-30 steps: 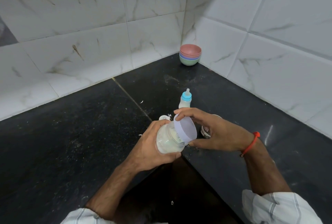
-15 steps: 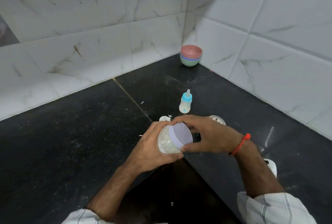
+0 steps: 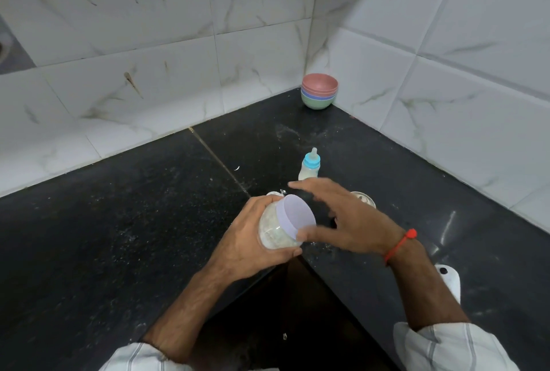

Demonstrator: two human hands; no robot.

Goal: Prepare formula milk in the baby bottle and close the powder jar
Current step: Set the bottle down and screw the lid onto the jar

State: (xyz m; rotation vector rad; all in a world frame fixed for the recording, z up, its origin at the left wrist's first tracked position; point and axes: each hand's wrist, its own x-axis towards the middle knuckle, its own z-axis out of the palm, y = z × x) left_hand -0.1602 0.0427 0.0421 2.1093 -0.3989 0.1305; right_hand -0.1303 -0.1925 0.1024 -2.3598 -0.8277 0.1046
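Note:
My left hand point(image 3: 247, 239) grips a clear powder jar point(image 3: 275, 229), tilted toward the right, with pale powder inside. A lavender lid point(image 3: 296, 216) sits on the jar's mouth. My right hand point(image 3: 345, 219) hovers just right of the lid with its fingers spread; the thumb lies close to the lid's lower rim and the hand is motion-blurred. Behind the hands, a small baby bottle point(image 3: 309, 166) with a blue collar and teat stands upright on the black counter point(image 3: 134, 221), whitish liquid inside.
Stacked pink, blue and green bowls point(image 3: 319, 94) sit in the tiled corner. A steel item point(image 3: 364, 198) and a small white thing point(image 3: 273, 193) peek out behind my hands. A white object point(image 3: 449, 280) lies at right by my forearm. Counter edges meet in a corner below the jar.
My right hand put the lavender lid onto the jar, gripped it there, then opened and drew its fingers off the lid. The jar stayed in my left hand.

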